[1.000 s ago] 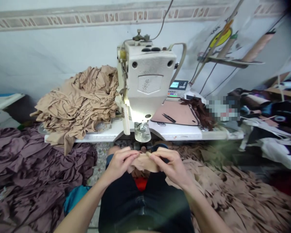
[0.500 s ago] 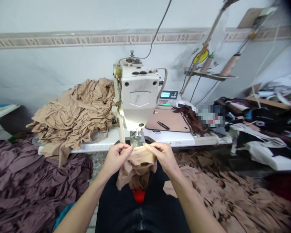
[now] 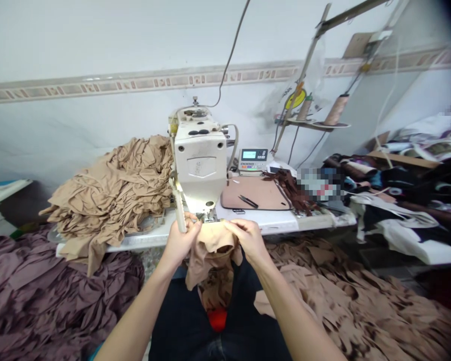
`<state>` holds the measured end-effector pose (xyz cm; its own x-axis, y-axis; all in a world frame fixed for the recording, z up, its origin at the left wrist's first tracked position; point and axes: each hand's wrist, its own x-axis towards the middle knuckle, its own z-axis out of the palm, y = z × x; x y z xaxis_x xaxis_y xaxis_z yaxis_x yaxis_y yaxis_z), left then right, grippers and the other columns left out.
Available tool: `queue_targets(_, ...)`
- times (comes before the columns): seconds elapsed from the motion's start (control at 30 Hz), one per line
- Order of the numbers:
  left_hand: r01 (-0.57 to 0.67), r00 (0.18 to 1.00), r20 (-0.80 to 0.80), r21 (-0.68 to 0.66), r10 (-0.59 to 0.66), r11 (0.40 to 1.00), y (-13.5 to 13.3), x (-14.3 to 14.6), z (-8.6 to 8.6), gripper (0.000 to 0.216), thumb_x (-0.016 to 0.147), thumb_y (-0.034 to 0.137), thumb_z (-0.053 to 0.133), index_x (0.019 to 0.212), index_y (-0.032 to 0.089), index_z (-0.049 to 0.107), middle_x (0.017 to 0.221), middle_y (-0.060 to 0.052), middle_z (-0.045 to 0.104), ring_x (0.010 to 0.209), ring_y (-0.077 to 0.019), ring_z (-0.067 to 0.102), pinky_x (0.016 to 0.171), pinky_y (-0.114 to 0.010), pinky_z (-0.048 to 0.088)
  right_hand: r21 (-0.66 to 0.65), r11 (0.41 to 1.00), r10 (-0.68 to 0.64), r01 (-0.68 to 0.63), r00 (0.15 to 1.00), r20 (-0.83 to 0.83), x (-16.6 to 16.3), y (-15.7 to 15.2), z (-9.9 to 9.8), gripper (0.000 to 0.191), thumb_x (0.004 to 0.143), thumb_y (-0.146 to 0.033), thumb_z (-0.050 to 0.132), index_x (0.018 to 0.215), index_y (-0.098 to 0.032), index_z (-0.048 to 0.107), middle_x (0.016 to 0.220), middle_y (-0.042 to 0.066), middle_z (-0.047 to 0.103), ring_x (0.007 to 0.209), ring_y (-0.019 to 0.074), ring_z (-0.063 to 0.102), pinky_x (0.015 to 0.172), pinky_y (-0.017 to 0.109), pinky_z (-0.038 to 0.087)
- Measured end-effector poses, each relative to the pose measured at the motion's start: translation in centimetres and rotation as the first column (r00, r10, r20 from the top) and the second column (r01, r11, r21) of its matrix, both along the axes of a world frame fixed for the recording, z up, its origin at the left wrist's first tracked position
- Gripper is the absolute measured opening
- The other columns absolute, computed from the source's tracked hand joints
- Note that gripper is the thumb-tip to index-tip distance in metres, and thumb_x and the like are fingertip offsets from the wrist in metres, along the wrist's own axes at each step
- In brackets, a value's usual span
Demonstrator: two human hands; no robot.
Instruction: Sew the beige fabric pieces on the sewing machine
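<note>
A beige fabric piece (image 3: pixel 212 245) is stretched between my two hands at the front of the sewing machine (image 3: pixel 200 160). My left hand (image 3: pixel 183 239) pinches its left end, close beside the needle area and the pale upright strip on the machine. With thumb and fingers, my right hand (image 3: pixel 247 236) grips the right end. The upper edge of the fabric lies at the lit metal needle plate (image 3: pixel 210 216). Below, the rest hangs in folds over my lap, with a dark opening showing in it. Whether the presser foot touches the cloth I cannot tell.
A heap of beige fabric (image 3: pixel 116 185) lies left on the table. Right of the machine are black thread snips (image 3: pixel 248 201) on a pink mat (image 3: pixel 270 193), a control panel (image 3: pixel 253 156) and thread cones (image 3: pixel 337 109). Purple cloth (image 3: pixel 60 296) and brown cloth (image 3: pixel 361 301) are piled low on both sides.
Both hands have brought the fabric's upper edge forward to the needle area, the left hand now beside it. The camera view has shifted slightly.
</note>
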<state>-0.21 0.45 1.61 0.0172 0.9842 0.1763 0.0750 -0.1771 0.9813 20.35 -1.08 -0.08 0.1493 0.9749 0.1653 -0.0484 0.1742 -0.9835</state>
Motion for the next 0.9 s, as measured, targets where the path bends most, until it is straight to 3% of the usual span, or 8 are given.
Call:
queue_targets(0.23,0.025,0.999,0.043,0.0,-0.025,1.0,0.3,0.0,-0.6,0.039,0.086,0.05,0.082,0.098,0.019,0.062,0.068,0.004,0.06,0.064,-0.0145,0.06,0.064,-0.024,0.047,-0.013,1.0,0.026,-0.026,1.0,0.005,0.4,0.0,-0.7,0.04,0.081,-0.052,0.08,0.064,-0.017,0.071,0.063,0.0,0.061,0.064,0.0172,0.052,0.061,0.029,0.04)
queue_targets(0.4,-0.058,0.998,0.0,0.022,0.058,0.998,-1.0,-1.7,-2.1,0.042,0.089,0.055,0.078,0.094,0.017,0.064,0.068,0.004,0.06,0.062,-0.0122,0.058,0.061,-0.022,0.045,-0.037,0.998,-0.058,0.058,0.998,-0.007,0.8,-1.4,-4.1,0.041,0.08,-0.057,0.083,0.078,-0.016,0.079,0.07,0.003,0.069,0.067,0.0188,0.057,0.061,0.029,0.044)
queue_targets(0.47,-0.079,0.995,-0.066,0.009,0.079,0.997,-1.4,-3.3,-3.1,0.044,0.087,0.057,0.08,0.088,0.016,0.064,0.06,0.007,0.052,0.055,-0.0101,0.05,0.056,-0.02,0.039,-0.03,0.99,-0.137,0.137,0.991,0.009,0.7,-2.7,-5.5,0.042,0.082,-0.058,0.083,0.089,-0.017,0.082,0.079,0.005,0.074,0.068,0.0193,0.058,0.06,0.029,0.045)
queue_targets(0.53,-0.088,0.989,-0.119,-0.014,0.086,0.996,-1.6,-5.1,-3.9,0.045,0.084,0.057,0.083,0.084,0.016,0.065,0.055,0.009,0.046,0.051,-0.0089,0.045,0.053,-0.02,0.035,-0.049,0.983,-0.178,0.179,0.984,0.007,0.2,-4.2,-6.4,0.046,0.087,-0.061,0.078,0.084,-0.016,0.081,0.076,0.006,0.073,0.061,0.0171,0.055,0.054,0.027,0.042)
queue_targets(0.67,-0.092,0.995,-0.034,-0.076,0.09,0.993,-1.6,-7.6,-4.4,0.048,0.076,0.056,0.09,0.09,0.014,0.072,0.067,0.002,0.065,0.06,-0.012,0.058,0.059,-0.021,0.043,-0.056,0.998,-0.016,0.016,1.0,0.005,-2.2,-6.6,-6.7,0.062,0.095,-0.07,0.065,0.073,-0.015,0.079,0.073,0.01,0.074,0.055,0.0162,0.056,0.048,0.027,0.04)
queue_targets(0.8,-0.073,0.991,0.103,-0.136,0.087,0.988,-2.3,-7.1,-4.2,0.049,0.074,0.056,0.092,0.096,0.015,0.076,0.084,-0.005,0.077,0.074,-0.017,0.069,0.072,-0.025,0.054,-0.059,0.974,0.219,-0.219,0.976,-0.015,-5.5,-6.6,-5.9,0.054,0.088,-0.068,0.076,0.104,-0.017,0.084,0.104,0.013,0.08,0.082,0.0245,0.071,0.057,0.028,0.053)
queue_targets(0.9,-0.014,0.993,0.114,-0.163,0.033,0.987,-3.8,-5.6,-4.8,0.046,0.082,0.058,0.086,0.097,0.015,0.079,0.088,-0.008,0.079,0.079,-0.0198,0.071,0.075,-0.027,0.056,-0.086,0.976,0.197,-0.201,0.979,-0.057,-6.9,-6.0,-5.1,0.057,0.086,-0.069,0.078,0.105,-0.015,0.079,0.081,0.006,0.075,0.068,0.0199,0.066,0.058,0.028,0.054)
